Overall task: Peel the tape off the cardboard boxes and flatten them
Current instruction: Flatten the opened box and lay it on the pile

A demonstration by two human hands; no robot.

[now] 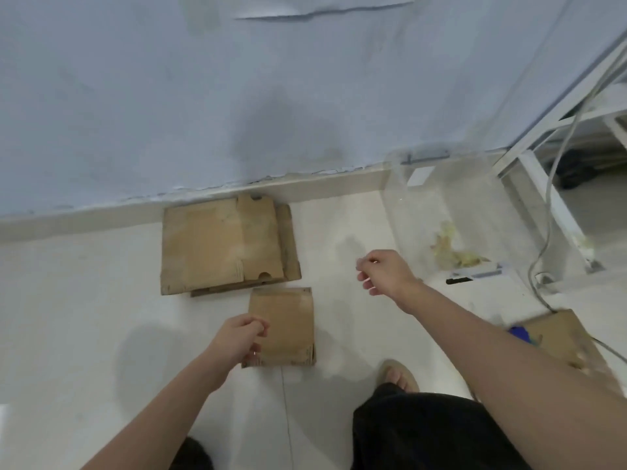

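Flattened stack (224,244): larger cardboard pieces lying flat on the floor (84,300) against the skirting of the wall, far-left of both hands, long edges running along the wall.

Left hand (239,337): fingers loosely curled, holding nothing that shows; it hangs over the left edge of the small box, though whether it touches the cardboard cannot be told.

Small cardboard box (285,325): already pressed flat on the floor just in front of the stack, long axis running away from the person; clear tape appears to glint along its top and right edges, too blurred to be sure.

Right hand (380,271): fingers curled in, nothing visible between them, raised above bare floor well right of the small box.

Clear bin (441,212): right of the right hand, with yellowish scraps in the bottom, probably peeled tape.

Unflattened box (563,337): partly hidden behind the right forearm at the near right, blurred.

Judgement: the left hand is much nearer the small box; the box at the right lies closer to the right arm and looks like the next one to work.
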